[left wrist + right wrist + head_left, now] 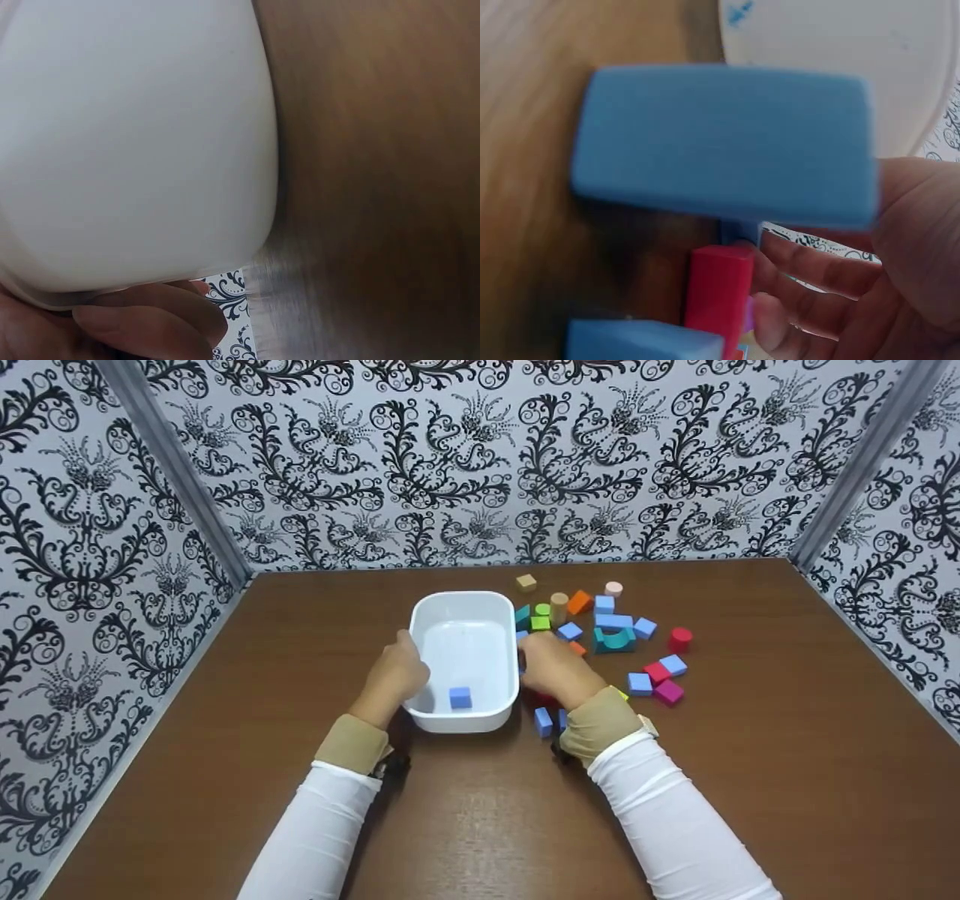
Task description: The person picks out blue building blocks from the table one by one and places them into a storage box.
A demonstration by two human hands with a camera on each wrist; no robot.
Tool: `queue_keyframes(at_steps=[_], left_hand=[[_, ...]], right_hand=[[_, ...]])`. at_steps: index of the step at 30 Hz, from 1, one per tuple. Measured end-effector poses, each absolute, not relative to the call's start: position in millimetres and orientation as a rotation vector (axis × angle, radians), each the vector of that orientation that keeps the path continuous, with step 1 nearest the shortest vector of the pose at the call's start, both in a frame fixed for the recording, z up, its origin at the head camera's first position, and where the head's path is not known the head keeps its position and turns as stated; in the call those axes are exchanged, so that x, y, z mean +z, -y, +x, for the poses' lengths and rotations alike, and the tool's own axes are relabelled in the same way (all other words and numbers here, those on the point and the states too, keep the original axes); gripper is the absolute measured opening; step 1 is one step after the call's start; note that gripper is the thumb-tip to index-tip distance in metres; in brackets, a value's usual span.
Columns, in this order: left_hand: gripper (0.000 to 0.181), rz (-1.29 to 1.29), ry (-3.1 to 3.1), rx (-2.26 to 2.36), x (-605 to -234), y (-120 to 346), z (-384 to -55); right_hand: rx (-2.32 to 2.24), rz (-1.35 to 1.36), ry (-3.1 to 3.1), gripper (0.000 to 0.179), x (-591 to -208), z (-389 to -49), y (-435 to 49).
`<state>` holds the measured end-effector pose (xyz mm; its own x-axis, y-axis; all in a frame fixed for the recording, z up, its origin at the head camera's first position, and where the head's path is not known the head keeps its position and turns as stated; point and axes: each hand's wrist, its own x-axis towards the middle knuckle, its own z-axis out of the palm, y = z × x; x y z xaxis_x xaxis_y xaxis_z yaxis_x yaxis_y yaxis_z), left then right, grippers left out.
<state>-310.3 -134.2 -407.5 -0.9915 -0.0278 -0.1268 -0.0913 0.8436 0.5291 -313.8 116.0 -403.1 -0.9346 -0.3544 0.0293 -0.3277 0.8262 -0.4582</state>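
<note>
A white plastic tub [465, 724] sits on the table with one blue block [460, 697] inside, near its front end. My left hand [397, 669] grips the tub's left rim; in the left wrist view its curled fingers [157, 330] lie under the tub's edge. On the other side, my right hand [559, 666] is down among the blocks, right beside the tub's right wall. Its fingertips pinch a blue block [741, 231], mostly hidden behind a larger-looking blue block [727, 142] close to the camera. A red block [720, 289] stands by the fingers.
Loose blocks spread over the table right of the tub: a teal arch [615, 643], a red cylinder [680, 640], an orange block [580, 601], a magenta block [668, 692] and several blue ones. A blue block [543, 722] lies near the right wrist. Patterned walls [480, 465] enclose the table.
</note>
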Motion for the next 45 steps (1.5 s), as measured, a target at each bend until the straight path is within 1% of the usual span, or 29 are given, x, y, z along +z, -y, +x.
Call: queue_keyframes(at_steps=[6,13,16,20,27,33,39,45], left_hand=[[0.071,-0.106,-2.905,0.843,-408,134,-311],[0.072,-0.090,-2.909,0.862,-408,134,-310],[0.073,-0.088,-2.905,0.866,-408,133,-310],[0.071,-0.079,-2.897,0.890,-406,133,-308],[0.072,-0.046,-2.913,0.889,-406,134,-308],[0.073,-0.058,-2.914,0.879,-408,135,-309],[0.072,-0.059,-2.916,0.859,-409,136,-310],[0.068,-0.075,-2.918,0.857,-408,135,-309]], right_hand=[[-0.687,-0.544,-2.937,0.031,-405,-316,-120],[-0.620,-0.428,-2.880,0.031,-400,-319,-131],[-0.597,-0.426,-2.877,0.034,-397,-319,-134],[-0.580,-0.481,-2.901,0.033,-394,-320,-137],[-0.697,-0.473,-2.915,0.035,-378,-321,-148],[-0.823,-0.486,-2.985,0.033,-362,-314,-148],[-0.889,-0.558,-3.050,0.033,-346,-299,-132],[-0.953,-0.746,-3.042,0.031,-339,-289,-112]])
